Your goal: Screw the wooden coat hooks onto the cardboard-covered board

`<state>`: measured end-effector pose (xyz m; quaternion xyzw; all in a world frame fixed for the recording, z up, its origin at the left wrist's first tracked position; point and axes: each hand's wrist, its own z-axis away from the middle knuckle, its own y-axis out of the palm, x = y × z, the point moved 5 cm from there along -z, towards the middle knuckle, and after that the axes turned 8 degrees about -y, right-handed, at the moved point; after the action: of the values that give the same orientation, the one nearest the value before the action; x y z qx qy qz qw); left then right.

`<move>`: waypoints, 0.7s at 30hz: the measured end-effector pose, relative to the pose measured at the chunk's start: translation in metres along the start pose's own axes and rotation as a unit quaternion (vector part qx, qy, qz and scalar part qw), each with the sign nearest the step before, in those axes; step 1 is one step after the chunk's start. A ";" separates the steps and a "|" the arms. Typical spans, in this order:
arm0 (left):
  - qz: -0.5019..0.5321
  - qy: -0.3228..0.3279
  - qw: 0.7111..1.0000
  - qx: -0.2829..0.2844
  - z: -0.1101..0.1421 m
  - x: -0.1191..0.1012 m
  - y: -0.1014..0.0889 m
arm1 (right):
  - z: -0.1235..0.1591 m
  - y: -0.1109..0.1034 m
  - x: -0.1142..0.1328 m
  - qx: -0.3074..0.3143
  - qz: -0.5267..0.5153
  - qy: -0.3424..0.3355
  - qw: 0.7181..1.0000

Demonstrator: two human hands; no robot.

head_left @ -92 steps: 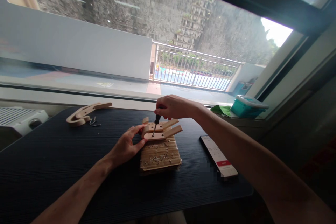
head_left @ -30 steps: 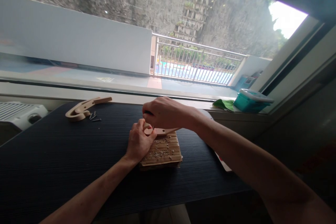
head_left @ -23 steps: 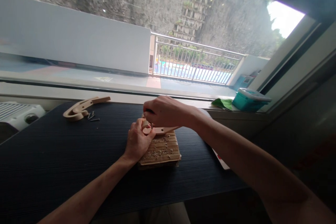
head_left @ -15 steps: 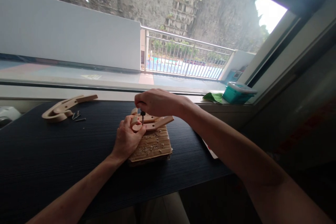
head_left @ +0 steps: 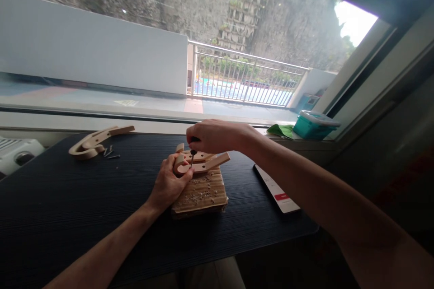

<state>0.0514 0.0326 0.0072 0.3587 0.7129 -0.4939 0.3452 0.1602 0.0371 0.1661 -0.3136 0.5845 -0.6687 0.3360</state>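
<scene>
My right hand [head_left: 212, 136] is closed around the dark handle of a screwdriver [head_left: 192, 156], its shaft pointing down. The screwdriver's tip meets a curved wooden hook [head_left: 205, 166] near its curled end; a screw head there is too small to make out. My left hand [head_left: 169, 183] grips that curled end, thumb close beside the tip. A second wooden hook [head_left: 200, 156] lies just behind the first. Both rest on a worn corrugated cardboard block [head_left: 200, 192] with a pitted, crumbly top, on the dark table [head_left: 84, 207].
More curved wooden pieces [head_left: 91, 142] lie at the table's back left, with several loose screws [head_left: 110, 151] beside them. A white card with a red band [head_left: 280, 194] lies at right. A teal box [head_left: 315, 125] and green cloth [head_left: 280, 130] sit on the windowsill. A white appliance [head_left: 23, 156] is at far left.
The whole view has shifted, so things appear further right and slightly lower. More of the white card now shows. The screwdriver leans more, and both hands keep their holds.
</scene>
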 end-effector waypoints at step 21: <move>0.002 0.018 1.000 -0.001 0.000 0.006 0.000 | -0.015 0.004 -0.003 0.080 0.040 -0.007 0.996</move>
<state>0.0483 0.0338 0.0025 0.3685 0.7189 -0.4860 0.3334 0.1502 0.0472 0.1601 -0.2665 0.5387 -0.6972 0.3907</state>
